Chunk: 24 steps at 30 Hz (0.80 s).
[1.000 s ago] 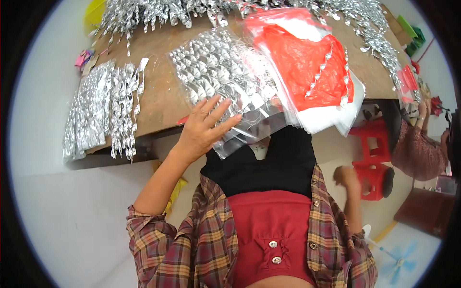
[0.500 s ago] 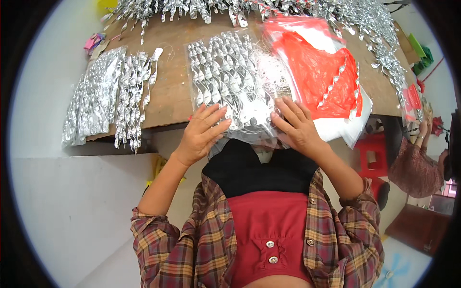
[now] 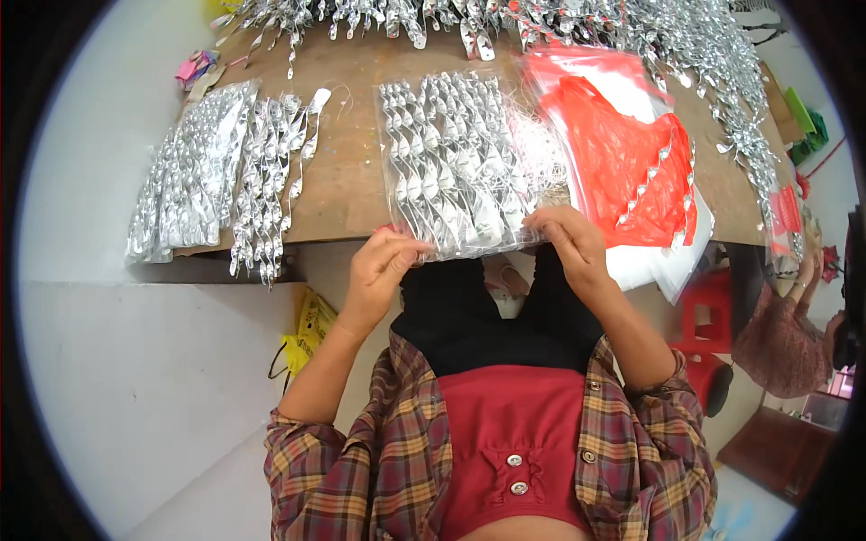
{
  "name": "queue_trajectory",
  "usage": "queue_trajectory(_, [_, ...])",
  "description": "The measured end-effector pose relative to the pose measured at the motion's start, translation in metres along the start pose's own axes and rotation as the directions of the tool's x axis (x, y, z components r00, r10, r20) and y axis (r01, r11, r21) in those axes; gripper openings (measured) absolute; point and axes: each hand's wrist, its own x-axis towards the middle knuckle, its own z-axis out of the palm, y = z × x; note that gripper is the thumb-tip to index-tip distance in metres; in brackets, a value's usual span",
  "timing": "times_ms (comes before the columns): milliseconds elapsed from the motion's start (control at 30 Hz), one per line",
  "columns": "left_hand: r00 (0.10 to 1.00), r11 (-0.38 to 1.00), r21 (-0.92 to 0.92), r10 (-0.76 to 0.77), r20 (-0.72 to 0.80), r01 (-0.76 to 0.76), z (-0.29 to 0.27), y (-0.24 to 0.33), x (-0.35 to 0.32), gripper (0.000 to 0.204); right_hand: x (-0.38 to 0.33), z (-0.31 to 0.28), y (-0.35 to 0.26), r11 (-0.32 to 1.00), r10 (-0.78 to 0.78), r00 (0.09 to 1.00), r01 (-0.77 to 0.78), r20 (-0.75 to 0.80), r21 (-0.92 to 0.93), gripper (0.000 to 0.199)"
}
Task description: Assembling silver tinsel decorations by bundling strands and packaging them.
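A clear plastic bag (image 3: 451, 162) filled with rows of silver spiral strips lies at the table's near edge. My left hand (image 3: 383, 270) pinches its near left corner between thumb and fingers. At the near right corner, my right hand (image 3: 575, 248) is closed on the same bag, fingers bent over its edge. Right of the bag, a tangle of white strings (image 3: 539, 158) lies beside a red plastic bag (image 3: 613, 162), which has a twisted silver strip on top. Farther left rest packed bags of silver spirals (image 3: 194, 171) and a loose bunch of spirals (image 3: 266, 180) hanging over the edge.
A big heap of silver spirals (image 3: 622, 27) covers the table's (image 3: 347, 180) far side and runs down its right. A red stool (image 3: 705, 307) stands below on the right. Another person (image 3: 785, 338) is at the far right. A yellow bag (image 3: 311, 325) sits at lower left.
Both hands have gone from lying spread on the bag to gripping its near corners. The bag's near edge now looks drawn straighter. The whole view has shifted slightly.
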Motion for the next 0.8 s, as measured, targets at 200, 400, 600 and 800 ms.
queue_trajectory(200, [0.886, 0.887, -0.381, -0.376, -0.272, 0.260, 0.019, -0.001, 0.004, 0.017, 0.013, 0.010, 0.002, 0.998, 0.033, 0.989, -0.040, -0.141, -0.041, 0.009])
queue_trajectory(400, [0.875, 0.968, 0.130, -0.131, -0.466, 0.215, 0.035, -0.025, -0.001, 0.021, 0.024, 0.024, 0.020, 0.893, -0.173, 0.965, 0.069, -0.198, -0.446, 0.014])
queue_trajectory(600, [0.868, 0.842, 0.512, 0.119, -0.481, 0.168, 0.038, -0.023, 0.002, 0.025, 0.032, 0.028, 0.022, 0.882, -0.110, 0.959, -0.027, -0.261, -0.470, 0.038])
queue_trajectory(800, [0.828, 0.876, 0.437, 0.085, -0.555, 0.203, 0.014, 0.002, -0.013, 0.025, 0.018, -0.004, 0.009, 0.980, 0.068, 0.920, -0.135, -0.385, -0.148, 0.037])
